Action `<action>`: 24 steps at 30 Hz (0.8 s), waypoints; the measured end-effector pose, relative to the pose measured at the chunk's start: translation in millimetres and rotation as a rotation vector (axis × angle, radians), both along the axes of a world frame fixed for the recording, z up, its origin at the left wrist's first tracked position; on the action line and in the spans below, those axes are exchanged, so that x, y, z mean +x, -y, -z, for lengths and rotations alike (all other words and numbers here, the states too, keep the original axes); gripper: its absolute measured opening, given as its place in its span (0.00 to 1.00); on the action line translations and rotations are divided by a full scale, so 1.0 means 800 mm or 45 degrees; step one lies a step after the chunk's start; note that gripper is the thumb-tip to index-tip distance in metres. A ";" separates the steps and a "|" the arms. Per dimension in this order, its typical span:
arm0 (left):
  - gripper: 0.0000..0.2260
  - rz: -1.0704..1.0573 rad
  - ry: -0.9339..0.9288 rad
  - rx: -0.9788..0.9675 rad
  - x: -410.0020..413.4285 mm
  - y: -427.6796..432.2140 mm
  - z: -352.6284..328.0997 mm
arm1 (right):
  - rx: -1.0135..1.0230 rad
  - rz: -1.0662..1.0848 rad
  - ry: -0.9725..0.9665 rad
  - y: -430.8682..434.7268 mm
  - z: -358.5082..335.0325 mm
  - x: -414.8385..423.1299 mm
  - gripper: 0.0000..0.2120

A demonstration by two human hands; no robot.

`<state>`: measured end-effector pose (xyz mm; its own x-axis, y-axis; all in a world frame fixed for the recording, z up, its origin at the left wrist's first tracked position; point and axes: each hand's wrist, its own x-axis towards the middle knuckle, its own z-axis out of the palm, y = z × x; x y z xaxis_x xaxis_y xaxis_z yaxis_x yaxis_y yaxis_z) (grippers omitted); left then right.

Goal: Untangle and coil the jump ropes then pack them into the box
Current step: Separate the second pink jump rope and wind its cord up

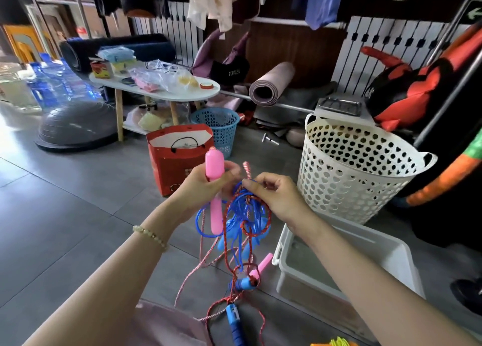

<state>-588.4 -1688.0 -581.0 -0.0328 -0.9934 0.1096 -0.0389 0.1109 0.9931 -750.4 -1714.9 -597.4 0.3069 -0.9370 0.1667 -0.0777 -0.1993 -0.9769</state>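
Above floor (78, 215), left hand (203, 189) gripping pink handle (214, 165), right hand (276, 194) pinching knotted blue-red ropes (245, 210)

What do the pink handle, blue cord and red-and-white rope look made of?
Pink handle: smooth moulded plastic, slight sheen. Blue cord: likely PVC or rubber, glossy, uniform. Red-and-white rope: braided fibre, probably cotton or nylon, matte twist pattern.
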 end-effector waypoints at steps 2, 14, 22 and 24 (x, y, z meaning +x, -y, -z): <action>0.07 0.061 0.243 0.000 0.000 -0.003 0.006 | -0.011 0.105 0.025 0.001 -0.002 -0.003 0.10; 0.10 -0.012 0.134 0.269 -0.006 -0.005 0.010 | -0.004 0.029 0.038 -0.004 0.001 -0.006 0.04; 0.09 -0.208 -0.097 0.159 -0.015 -0.001 0.012 | 0.000 -0.055 -0.162 -0.007 0.000 -0.011 0.12; 0.10 -0.184 -0.009 0.124 -0.014 0.000 0.011 | -0.050 -0.053 -0.248 -0.004 -0.003 -0.012 0.11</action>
<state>-599.8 -1687.6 -590.1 0.1116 -0.9937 0.0126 -0.0405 0.0081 0.9991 -759.6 -1711.4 -595.0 0.3754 -0.9167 0.1365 -0.2551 -0.2438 -0.9357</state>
